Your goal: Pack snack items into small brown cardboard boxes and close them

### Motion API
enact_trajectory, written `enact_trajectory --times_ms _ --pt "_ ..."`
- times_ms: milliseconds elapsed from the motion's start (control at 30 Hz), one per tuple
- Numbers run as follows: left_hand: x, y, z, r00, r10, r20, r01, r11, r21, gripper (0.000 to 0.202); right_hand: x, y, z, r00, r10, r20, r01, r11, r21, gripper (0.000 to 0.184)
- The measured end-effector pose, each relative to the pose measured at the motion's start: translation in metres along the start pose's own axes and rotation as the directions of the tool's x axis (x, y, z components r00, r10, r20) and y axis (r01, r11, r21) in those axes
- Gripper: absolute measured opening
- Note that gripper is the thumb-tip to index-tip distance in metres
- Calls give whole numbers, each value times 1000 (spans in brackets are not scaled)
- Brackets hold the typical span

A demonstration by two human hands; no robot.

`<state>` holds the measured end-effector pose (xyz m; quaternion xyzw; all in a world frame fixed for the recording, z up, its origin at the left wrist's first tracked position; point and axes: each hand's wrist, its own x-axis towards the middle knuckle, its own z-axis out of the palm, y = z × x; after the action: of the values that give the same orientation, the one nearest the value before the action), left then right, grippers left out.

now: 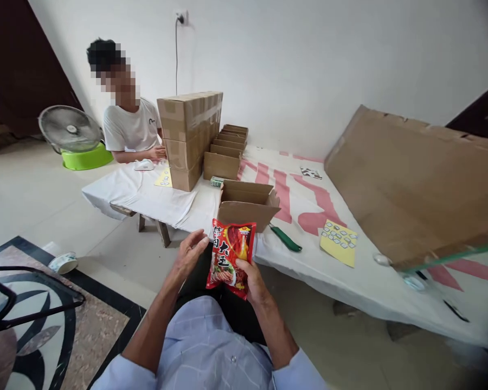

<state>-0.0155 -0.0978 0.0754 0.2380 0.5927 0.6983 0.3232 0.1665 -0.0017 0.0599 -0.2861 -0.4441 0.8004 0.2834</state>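
My right hand [252, 283] is closed on the lower right edge of a red snack packet [229, 254] with printed characters, held upright over my lap. Beside the packet's left edge is my left hand [189, 252], fingers apart and just off it. Right behind the packet an open cardboard box [248, 207] stands on the low table [301, 260], which is covered with a white and pink cloth.
A green-handled cutter [285, 238] and a yellow sticker sheet [339, 241] lie right of the box. Sealed cartons [189, 138] and a row of open boxes [226, 149] stand farther back. A person sits behind them. A big cardboard sheet [418, 179] leans at right; a tape roll [63, 262] is on the floor.
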Motion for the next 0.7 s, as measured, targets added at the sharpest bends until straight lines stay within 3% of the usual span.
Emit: enact_trajectory --times_ms 33,100,167,200,400,533,700 --pt "0 -2 -2 992 -79 94 81 996 -22 80 1 -4 0 1000 17 24 -19 998 57 51" --pt "-4 -8 -1 931 -153 333 191 978 -85 78 5 -7 1 998 14 54 -19 995 101 50" --pt "-10 -11 5 871 -105 479 203 966 -157 70 10 -10 3 998 -23 65 17 996 92 49" --pt "-11 -11 9 864 -68 499 188 963 -195 66 13 -12 4 996 -44 73 38 996 77 49" --pt "10 9 26 947 92 308 10 950 -313 54 33 -27 9 973 -202 111 207 978 -27 61" --pt "30 31 29 941 193 278 -117 956 -268 53 38 -39 5 963 -240 123 253 961 -107 62" --pt "51 64 14 946 211 246 -154 961 -231 69 35 -64 -7 954 -211 215 250 952 -174 56"
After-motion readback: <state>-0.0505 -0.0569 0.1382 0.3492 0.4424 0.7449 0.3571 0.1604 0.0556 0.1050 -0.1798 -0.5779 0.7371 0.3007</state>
